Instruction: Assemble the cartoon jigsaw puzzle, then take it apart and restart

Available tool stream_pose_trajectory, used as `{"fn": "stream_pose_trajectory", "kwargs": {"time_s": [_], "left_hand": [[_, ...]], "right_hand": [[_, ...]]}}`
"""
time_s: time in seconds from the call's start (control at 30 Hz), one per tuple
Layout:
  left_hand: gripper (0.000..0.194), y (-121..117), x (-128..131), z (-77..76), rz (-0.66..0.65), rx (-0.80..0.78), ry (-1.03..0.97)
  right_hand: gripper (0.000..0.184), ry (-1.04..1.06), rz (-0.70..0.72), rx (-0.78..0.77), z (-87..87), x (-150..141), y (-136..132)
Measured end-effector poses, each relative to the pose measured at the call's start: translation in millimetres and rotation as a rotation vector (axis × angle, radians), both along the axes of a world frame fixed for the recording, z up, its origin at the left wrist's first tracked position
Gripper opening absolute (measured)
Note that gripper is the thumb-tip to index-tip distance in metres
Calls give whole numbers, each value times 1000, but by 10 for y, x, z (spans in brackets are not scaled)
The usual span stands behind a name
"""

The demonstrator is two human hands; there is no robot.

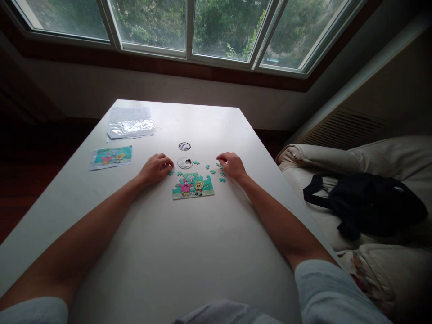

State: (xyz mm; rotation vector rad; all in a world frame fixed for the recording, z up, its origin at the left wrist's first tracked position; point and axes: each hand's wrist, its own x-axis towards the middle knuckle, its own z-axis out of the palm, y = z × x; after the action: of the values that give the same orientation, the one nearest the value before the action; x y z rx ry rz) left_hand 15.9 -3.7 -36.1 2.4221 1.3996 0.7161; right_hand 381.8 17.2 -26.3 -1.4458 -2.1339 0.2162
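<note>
A partly joined jigsaw puzzle (193, 185) lies flat on the white table, showing pink and yellow cartoon figures on teal. Its top edge is ragged. To the left of it rests my left hand (157, 168), fingers curled in, beside a loose teal puzzle piece (170, 173). My right hand (232, 166) is on the other side, its fingers bent together above several loose pieces (222, 180). Whether either hand pinches a piece is too small to make out. More teal pieces (207, 167) lie between the hands.
A printed picture (112, 157) with the same cartoon scene lies at left on the table (189, 252). Behind it are papers with a clear plastic sleeve (131, 122). Two round discs (184, 146) sit beyond the puzzle. On the right, a sofa (310, 155) holds a black bag (374, 204).
</note>
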Motion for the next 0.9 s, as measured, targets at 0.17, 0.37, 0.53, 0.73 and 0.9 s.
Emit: {"fn": "stream_pose_trajectory", "kwargs": {"time_s": [0.17,0.37,0.53,0.73,0.9], "left_hand": [[21,1,60,-14,15,12,4],[21,14,101,-28,17,24,19],[22,13,109,-23,23,19,21],[24,-2,111,-3,18,21,29],[21,1,108,-18,16,26,16]], "right_hand": [[32,-205,234,31,-40,-343,-164],[40,-327,325,24,-85,-531,-230],[28,-256,378,59,-82,-433,-171],[20,-154,358,37,-119,-339,-124],[19,-184,269,49,-120,-370,-143]]}}
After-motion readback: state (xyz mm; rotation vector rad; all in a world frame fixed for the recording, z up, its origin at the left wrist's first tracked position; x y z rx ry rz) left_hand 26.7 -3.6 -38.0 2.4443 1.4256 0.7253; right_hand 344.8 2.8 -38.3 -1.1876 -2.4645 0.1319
